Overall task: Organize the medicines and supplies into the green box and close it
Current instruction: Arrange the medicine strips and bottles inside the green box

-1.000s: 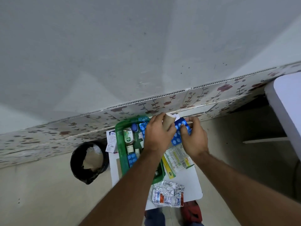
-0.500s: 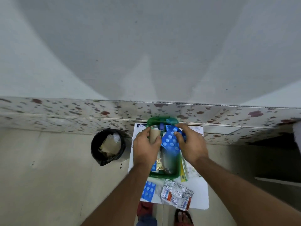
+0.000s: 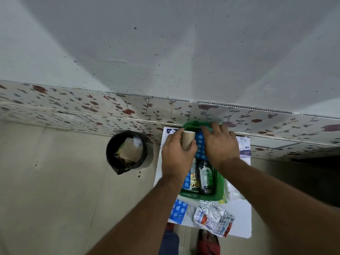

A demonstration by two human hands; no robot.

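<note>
Over the far end of the green box (image 3: 219, 183), the left hand (image 3: 177, 157) was curled around a brown roll (image 3: 187, 140), gripping it upright at the box's left rim, while the right hand (image 3: 219, 144) lay palm down with fingers spread loosely, pressing a blue blister strip (image 3: 200, 148) into the box. To do this step well, it seemed wisest to slide the strip flat against the contents before letting go, then set the roll into the remaining gap rather than on top, so the lid could later shut without bulging. Whether the right hand pinched the strip or merely pushed on it could not be told, since the palm hid the contact. Just nearer in the box lay a dark green bottle (image 3: 205, 176) on its side beside a small blue pack (image 3: 186, 182). Outside the box, on the white counter (image 3: 239, 214), another blue blister strip (image 3: 178, 211) and a heap of silver foil strips (image 3: 213, 218) waited near the front edge, with papers (image 3: 243, 147) at the right. A black bin (image 3: 127, 151) stood on the floor to the left.
</note>
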